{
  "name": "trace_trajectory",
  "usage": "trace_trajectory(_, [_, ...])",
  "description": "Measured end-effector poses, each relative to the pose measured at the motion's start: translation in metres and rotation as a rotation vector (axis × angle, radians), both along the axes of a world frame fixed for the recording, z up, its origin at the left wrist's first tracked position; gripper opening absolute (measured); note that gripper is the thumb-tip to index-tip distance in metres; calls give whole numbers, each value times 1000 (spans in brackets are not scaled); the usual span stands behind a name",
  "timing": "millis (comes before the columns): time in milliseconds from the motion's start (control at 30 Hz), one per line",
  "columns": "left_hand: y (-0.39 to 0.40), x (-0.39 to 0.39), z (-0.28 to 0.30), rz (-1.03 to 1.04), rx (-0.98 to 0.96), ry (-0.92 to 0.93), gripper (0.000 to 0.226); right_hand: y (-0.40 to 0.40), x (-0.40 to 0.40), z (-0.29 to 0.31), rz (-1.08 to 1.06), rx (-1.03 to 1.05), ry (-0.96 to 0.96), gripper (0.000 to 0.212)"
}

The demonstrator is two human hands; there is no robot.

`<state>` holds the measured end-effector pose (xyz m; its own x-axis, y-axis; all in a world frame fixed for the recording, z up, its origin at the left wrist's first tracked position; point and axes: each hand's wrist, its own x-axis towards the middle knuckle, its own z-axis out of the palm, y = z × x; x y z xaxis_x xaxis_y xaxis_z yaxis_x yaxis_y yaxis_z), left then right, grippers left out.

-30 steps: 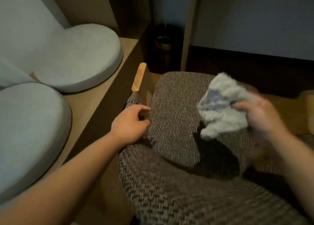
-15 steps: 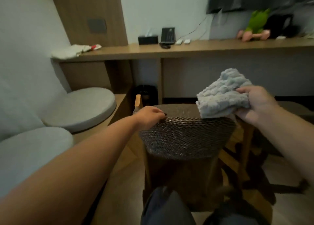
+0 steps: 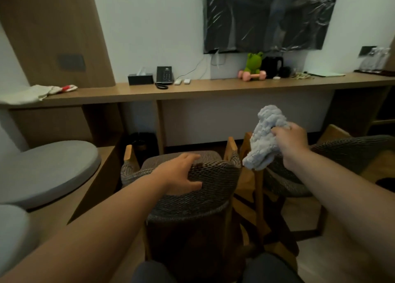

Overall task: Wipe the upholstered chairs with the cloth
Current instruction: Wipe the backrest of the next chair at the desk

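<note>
A grey-brown woven upholstered chair with wooden arms stands in front of me, its back towards me. My left hand grips the top edge of that backrest, fingers over the front and thumb on the rear. A second chair of the same fabric stands to the right. My right hand holds a crumpled light blue-grey fluffy cloth in the air between the two chairs, above their arms and touching neither.
A long wooden desk runs along the wall with a phone, tissue box, green plush frog and kettle. Round grey cushions lie on a bench at left. A bin stands under the desk.
My view has risen from the chair seat to the room. My left hand shifted from the armrest to the top of the backrest. My right hand carried the cloth rightwards, off the first chair.
</note>
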<state>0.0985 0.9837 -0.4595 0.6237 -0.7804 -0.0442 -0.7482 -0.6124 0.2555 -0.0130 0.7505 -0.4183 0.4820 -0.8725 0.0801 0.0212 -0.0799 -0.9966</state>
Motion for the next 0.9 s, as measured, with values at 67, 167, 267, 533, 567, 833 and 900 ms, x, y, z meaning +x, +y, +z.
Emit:
trace_trajectory(67, [-15, 14, -1, 16, 73, 19, 77, -18, 7, -13, -43, -34, 24, 20])
trace_trajectory(167, [-33, 36, -10, 54, 197, 28, 74, -48, 23, -35, -127, -152, 111, 30])
trace_trajectory(267, [-43, 51, -20, 55, 263, -11, 84, -76, 48, -60, -151, -376, 260, 35])
trace_trajectory(533, [-44, 60, -26, 12, 254, -29, 68, -98, 169, -127, 368, -460, 654, 35])
trace_trajectory(567, [-44, 61, -27, 7, 253, -33, 65, -95, 180, -139, 453, -530, 683, 35])
trace_trajectory(833, [-42, 65, -30, -18, 226, -56, 65, -88, 189, -156, 412, -515, 889, 36])
trace_trajectory(900, [-41, 64, -30, -17, 209, -37, 63, -84, 170, -148, 370, -498, 857, 38])
